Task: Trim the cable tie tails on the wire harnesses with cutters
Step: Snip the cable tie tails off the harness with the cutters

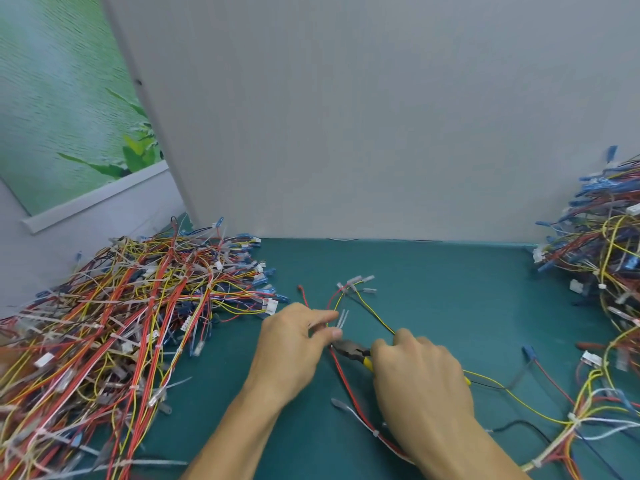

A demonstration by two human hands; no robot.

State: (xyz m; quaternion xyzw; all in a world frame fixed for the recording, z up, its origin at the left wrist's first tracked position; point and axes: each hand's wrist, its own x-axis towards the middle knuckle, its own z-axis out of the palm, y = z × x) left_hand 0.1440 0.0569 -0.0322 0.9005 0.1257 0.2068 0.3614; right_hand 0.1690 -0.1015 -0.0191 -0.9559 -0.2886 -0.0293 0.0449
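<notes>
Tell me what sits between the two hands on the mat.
In the head view: the cutters, held by the right hand, reach toward the left hand, across the wire harness that hand pinches. The cable tie tails stick up just above.

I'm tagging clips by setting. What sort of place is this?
Probably a wire-harness assembly bench in a workshop or factory: a heap of red, yellow and blue wire harnesses on a teal mat, a grey partition board behind, and the right hand gripping yellow-handled cutters.

Yellow-handled cutters, jaws beside red-yellow harness, pale tie tails sticking up
</notes>
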